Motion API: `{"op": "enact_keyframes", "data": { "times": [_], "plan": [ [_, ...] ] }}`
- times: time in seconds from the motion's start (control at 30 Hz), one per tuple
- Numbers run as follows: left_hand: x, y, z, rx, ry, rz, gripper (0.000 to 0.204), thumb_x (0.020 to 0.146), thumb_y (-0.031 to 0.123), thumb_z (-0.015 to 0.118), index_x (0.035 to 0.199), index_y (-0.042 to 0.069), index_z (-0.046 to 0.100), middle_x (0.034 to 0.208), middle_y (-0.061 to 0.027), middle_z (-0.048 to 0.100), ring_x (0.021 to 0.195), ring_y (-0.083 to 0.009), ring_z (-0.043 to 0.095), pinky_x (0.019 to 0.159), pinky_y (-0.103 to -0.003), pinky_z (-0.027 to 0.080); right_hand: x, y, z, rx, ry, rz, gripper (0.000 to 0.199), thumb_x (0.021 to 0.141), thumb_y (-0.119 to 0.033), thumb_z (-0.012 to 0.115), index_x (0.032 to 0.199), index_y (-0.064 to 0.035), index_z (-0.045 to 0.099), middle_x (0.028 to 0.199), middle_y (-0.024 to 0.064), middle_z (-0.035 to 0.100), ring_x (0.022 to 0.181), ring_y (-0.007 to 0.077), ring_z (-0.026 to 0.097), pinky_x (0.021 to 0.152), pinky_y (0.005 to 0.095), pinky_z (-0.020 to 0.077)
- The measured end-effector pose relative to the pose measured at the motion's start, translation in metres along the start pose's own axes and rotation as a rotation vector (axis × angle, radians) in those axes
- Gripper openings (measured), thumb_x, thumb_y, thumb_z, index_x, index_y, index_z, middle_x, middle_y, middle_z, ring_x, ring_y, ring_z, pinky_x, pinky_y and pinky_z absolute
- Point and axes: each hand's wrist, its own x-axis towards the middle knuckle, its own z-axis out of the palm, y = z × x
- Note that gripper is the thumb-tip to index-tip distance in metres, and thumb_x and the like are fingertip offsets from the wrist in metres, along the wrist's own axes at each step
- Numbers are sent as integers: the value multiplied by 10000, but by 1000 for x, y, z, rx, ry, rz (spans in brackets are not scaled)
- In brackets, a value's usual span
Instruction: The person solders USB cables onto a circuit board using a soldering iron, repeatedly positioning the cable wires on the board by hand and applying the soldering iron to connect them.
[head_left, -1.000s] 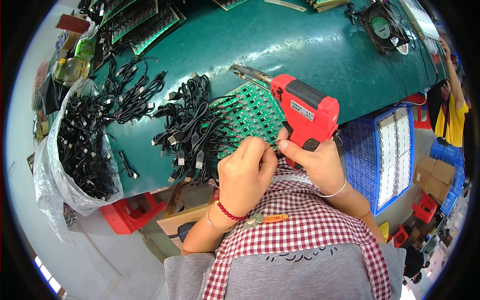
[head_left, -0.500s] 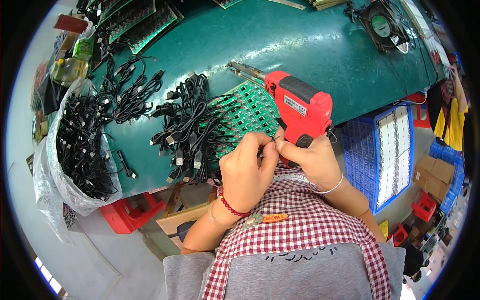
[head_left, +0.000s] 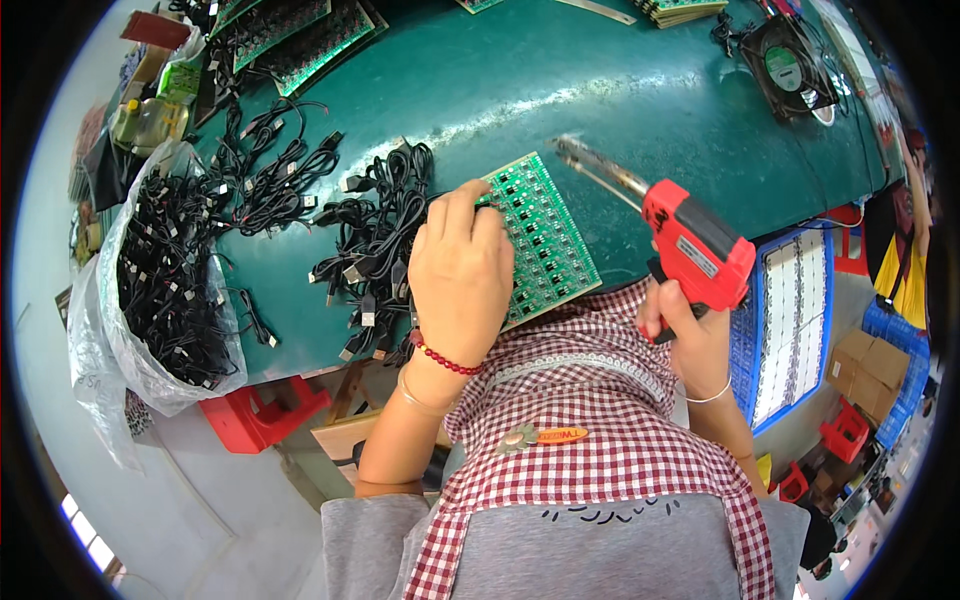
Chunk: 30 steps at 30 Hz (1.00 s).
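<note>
My right hand (head_left: 690,325) is wrapped round the handle of a red and black soldering gun (head_left: 700,245), whose metal tip points up and left over the green table. My left hand (head_left: 462,275) lies over the left side of a green circuit board (head_left: 548,240), its fingers curled down near the board's upper left edge. What those fingers grip, if anything, is hidden beneath them. Black USB cables (head_left: 375,225) lie bunched just left of this hand, some reaching under it toward the board. Rows of small black parts cover the board.
A clear plastic bag (head_left: 110,300) full of black cables stands at the table's left edge. Behind it are stacked circuit boards (head_left: 315,50) and another cable pile (head_left: 275,175). A small fan (head_left: 785,65) is at the far right; a blue crate (head_left: 790,325) stands beside the table.
The soldering gun has moved right, away from the board, in my right hand. My left hand has parted from my right and moved up and left over the board's left side.
</note>
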Motion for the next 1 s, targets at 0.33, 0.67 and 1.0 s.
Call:
{"op": "enact_keyframes", "data": {
  "times": [0.33, 0.67, 1.0],
  "plan": [
    [1, -3, 3, 31, 1, -73, 67, 739, 15, 629, 769, 24, 570, 1014, -75, 611, 879, -260, 589, 722, -351, 494, -18, 39, -28, -54, -153, -16, 375, 939, -278, 559, 1142, 29, 491, 597, 41, 485, 497, 117, 452, 502, 286, 414],
    [1, -2, 5, 50, -4, -91, 68, 728, 17, 629, 753, 19, 565, 1018, -75, 600, 873, -257, 582, 719, -357, 488, -21, 50, -26, -120, -151, -13, 269, 929, -210, 576, 1063, 13, 512, 620, 40, 508, 523, 118, 463, 520, 294, 418],
    [1, 0, 6, 47, -4, -100, 72, 719, 14, 629, 750, 16, 564, 1025, -77, 597, 885, -262, 579, 725, -360, 484, -18, 49, -21, -261, -123, -97, 248, 903, -227, 611, 810, -9, 538, 603, 37, 505, 525, 109, 466, 505, 269, 394]
  ]
}}
